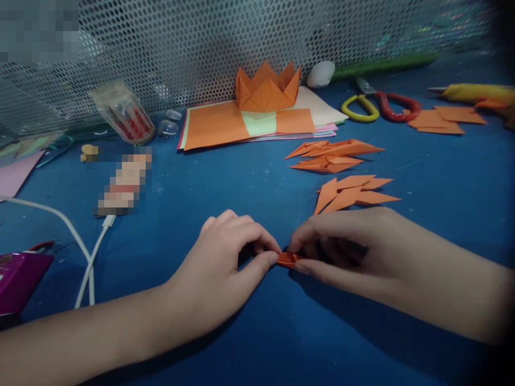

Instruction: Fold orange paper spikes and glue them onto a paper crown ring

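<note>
While the left hand (225, 262) is pinching one end of a small folded orange paper piece (287, 259) over the blue tabletop (281, 343), the right hand (362, 246) is gripping the other. Pointed orange paper folds (346, 198) are lying just beyond; an orange paper crown (267, 94) is standing on coloured paper sheets (215, 126), and a grey perforated panel (193, 48) is blocking the back.

Table (209, 182) looks smooth, matt. Folded piece (288, 260), 5 o'clock: matt orange paper. Crown (267, 94), 12 o'clock: matt paper, sharply creased. Scissors (381, 103), 2 o'clock: metal blade, smooth plastic-looking handles. Purple case (28, 276), 8 o'clock: glossy.
</note>
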Demonstrator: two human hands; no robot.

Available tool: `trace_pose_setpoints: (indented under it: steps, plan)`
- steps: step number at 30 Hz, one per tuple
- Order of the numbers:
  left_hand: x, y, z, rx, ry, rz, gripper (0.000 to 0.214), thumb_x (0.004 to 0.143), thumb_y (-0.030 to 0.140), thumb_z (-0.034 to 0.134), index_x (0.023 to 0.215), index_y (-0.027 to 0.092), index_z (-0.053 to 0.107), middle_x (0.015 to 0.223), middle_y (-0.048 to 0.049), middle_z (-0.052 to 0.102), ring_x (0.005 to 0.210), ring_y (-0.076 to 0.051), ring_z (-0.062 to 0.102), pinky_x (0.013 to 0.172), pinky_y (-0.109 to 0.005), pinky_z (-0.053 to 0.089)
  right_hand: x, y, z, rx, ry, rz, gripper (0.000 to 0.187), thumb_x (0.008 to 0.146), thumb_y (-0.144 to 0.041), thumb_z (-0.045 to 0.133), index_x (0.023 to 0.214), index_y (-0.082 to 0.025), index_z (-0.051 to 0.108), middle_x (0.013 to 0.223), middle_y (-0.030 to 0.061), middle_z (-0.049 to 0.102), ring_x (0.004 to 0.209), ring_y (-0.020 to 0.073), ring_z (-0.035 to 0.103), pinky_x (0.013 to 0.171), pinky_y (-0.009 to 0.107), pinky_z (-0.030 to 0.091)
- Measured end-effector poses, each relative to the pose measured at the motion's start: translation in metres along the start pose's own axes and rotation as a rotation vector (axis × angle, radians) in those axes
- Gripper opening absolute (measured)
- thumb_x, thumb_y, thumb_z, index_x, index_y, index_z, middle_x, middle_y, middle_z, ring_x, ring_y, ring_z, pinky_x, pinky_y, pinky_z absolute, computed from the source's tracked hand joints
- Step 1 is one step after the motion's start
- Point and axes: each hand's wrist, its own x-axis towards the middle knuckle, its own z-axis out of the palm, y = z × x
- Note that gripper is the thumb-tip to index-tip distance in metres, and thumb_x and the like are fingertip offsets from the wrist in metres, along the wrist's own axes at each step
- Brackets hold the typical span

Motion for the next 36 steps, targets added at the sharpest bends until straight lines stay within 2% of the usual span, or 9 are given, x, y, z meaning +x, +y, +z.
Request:
trace_pose_setpoints:
  steps: [3,6,12,18,22,25,30,36]
  plan:
    - [0.001,0.003,-0.002,0.011,-0.052,-0.040,0.017,0.098,0.015,0.068,0.085,0.024,0.073,0.086,0.0039,0.072,0.092,-0.022,0.058,0.086,-0.041,0.036,-0.001,-0.003,0.001,0.019,-0.040,0.020,0.017,0.094,-0.036,0.063,0.088,-0.027,0.077,0.060,-0.0023,0.063,0.050,0.0127,0.052,0.044,0.024,0.040]
    - [0.000,0.003,-0.001,0.023,-0.042,-0.034,0.016,0.098,0.016,0.067,0.085,0.025,0.072,0.087,0.0033,0.071,0.092,-0.022,0.058,0.085,-0.041,0.036,-0.001,-0.005,0.000,0.003,-0.059,0.026,0.017,0.093,-0.033,0.063,0.090,-0.027,0.078,0.063,-0.0014,0.065,0.052,0.0128,0.053,0.046,0.024,0.042]
    - [-0.002,-0.003,0.003,0.014,0.010,0.022,0.017,0.099,0.017,0.066,0.086,0.026,0.073,0.095,0.0033,0.070,0.096,-0.021,0.060,0.087,-0.041,0.036,0.003,-0.006,-0.001,-0.038,-0.011,-0.044,0.023,0.095,-0.035,0.063,0.079,-0.026,0.077,0.065,-0.0012,0.068,0.054,0.0114,0.059,0.050,0.023,0.045]
    - [0.001,0.000,0.001,0.039,-0.018,0.008,0.017,0.098,0.014,0.067,0.086,0.025,0.072,0.093,0.0033,0.069,0.096,-0.021,0.059,0.086,-0.040,0.036,0.003,0.002,0.007,-0.020,0.068,-0.065,0.021,0.093,-0.031,0.064,0.077,-0.025,0.076,0.065,-0.0008,0.070,0.047,0.0101,0.053,0.046,0.023,0.040]
    - [0.001,0.001,0.001,0.036,-0.041,-0.019,0.014,0.099,0.015,0.070,0.088,0.024,0.071,0.092,0.0032,0.068,0.095,-0.021,0.059,0.086,-0.040,0.036,0.002,0.006,0.009,0.047,0.095,-0.070,0.025,0.097,-0.038,0.066,0.078,-0.027,0.079,0.069,-0.0005,0.074,0.057,0.0132,0.065,0.052,0.025,0.047]
    - [-0.001,-0.002,0.003,0.038,0.001,0.025,0.014,0.100,0.017,0.068,0.089,0.024,0.070,0.094,0.0034,0.070,0.095,-0.021,0.059,0.085,-0.040,0.035,0.003,0.002,0.008,0.011,0.084,-0.061,0.023,0.095,-0.038,0.069,0.078,-0.027,0.079,0.068,-0.0011,0.074,0.056,0.0129,0.065,0.052,0.024,0.046]
    - [-0.004,-0.008,0.006,0.042,0.044,0.073,0.017,0.103,0.016,0.063,0.089,0.024,0.068,0.098,0.0033,0.073,0.096,-0.021,0.061,0.087,-0.039,0.037,0.001,-0.001,0.012,-0.104,0.148,-0.106,0.018,0.093,-0.030,0.069,0.076,-0.026,0.075,0.060,-0.0032,0.065,0.046,0.0099,0.050,0.046,0.024,0.040]
    - [-0.007,-0.011,0.005,0.073,0.039,0.147,0.018,0.107,0.016,0.059,0.094,0.025,0.068,0.099,0.0048,0.076,0.097,-0.019,0.064,0.088,-0.037,0.038,0.001,0.001,0.012,-0.063,0.146,-0.128,0.018,0.092,-0.028,0.067,0.077,-0.026,0.076,0.066,-0.0007,0.072,0.054,0.0127,0.063,0.052,0.024,0.047]
